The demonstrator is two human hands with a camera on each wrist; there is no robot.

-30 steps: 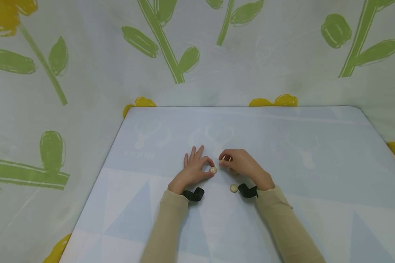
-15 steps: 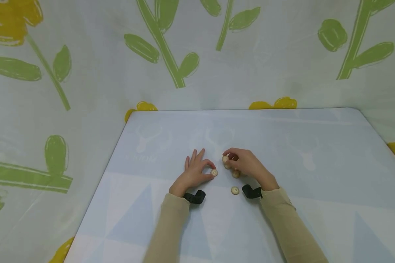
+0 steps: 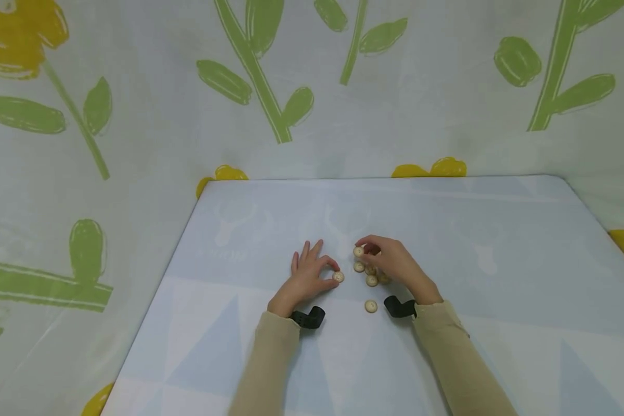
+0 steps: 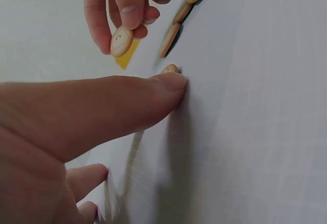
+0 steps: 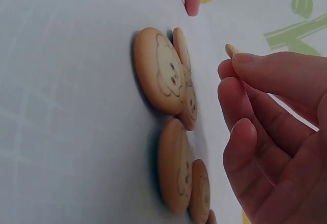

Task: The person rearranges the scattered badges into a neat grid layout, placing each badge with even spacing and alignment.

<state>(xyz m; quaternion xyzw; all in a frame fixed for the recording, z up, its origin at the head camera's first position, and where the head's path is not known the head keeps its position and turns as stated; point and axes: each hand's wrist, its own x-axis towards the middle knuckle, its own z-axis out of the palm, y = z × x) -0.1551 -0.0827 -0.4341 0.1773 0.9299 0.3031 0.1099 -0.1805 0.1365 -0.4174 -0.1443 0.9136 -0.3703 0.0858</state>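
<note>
Small round cookies with faces drawn on them lie on the tabletop. My left hand [image 3: 304, 283] pinches one cookie [image 3: 338, 277] between thumb and forefinger at the table surface, its other fingers spread; in the left wrist view the thumb [image 4: 138, 94] hides most of that cookie. To its right, my right hand [image 3: 392, 263] holds another cookie [image 3: 359, 252] by the fingertips, raised off the table, as the left wrist view shows. Beneath the right hand sits a cluster of several cookies [image 5: 158, 71], some overlapping. A single cookie [image 3: 371, 306] lies apart, nearer the body.
The table [image 3: 229, 231] has a pale blue and white cover with triangles and faint deer heads. Behind and to the left hangs a light cloth [image 3: 151, 115] printed with green stems and yellow flowers. Each wrist carries a black camera mount [image 3: 309, 318].
The right hand has drawn slightly to the right with its cookie, uncovering more of the cluster beneath. The left hand keeps its pinch, nearly still. The view has tilted up slightly.
</note>
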